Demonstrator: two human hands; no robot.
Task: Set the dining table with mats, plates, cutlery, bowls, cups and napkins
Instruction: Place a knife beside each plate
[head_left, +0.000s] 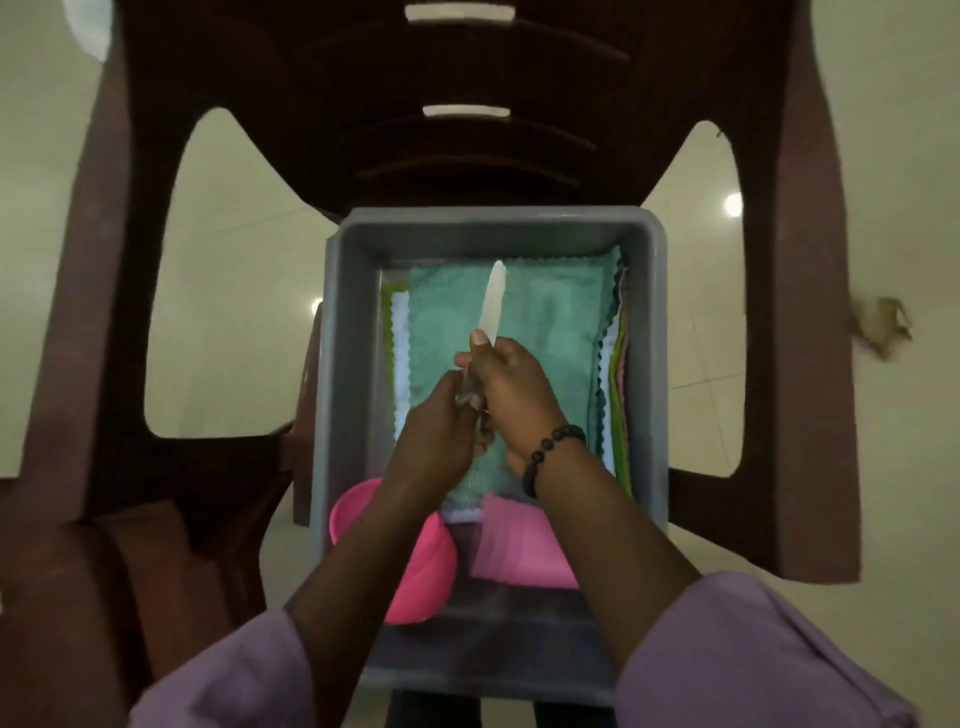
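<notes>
I saw a dim, murky picture. Overhead lamps left small white glare spots on the glossy floor (234, 249). The chair (483, 130) back sat in deep shadow. Wide-angle bending warped the edges, and the sleeves (753, 654) were blurred.

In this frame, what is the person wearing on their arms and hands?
Both forearms are bare below loose lilac-purple sleeves pushed up near the elbows. The left hand is bare, with no ring or watch visible. The right hand is also bare, but its wrist carries a bracelet of round dark beads. No gloves on either hand.
</notes>
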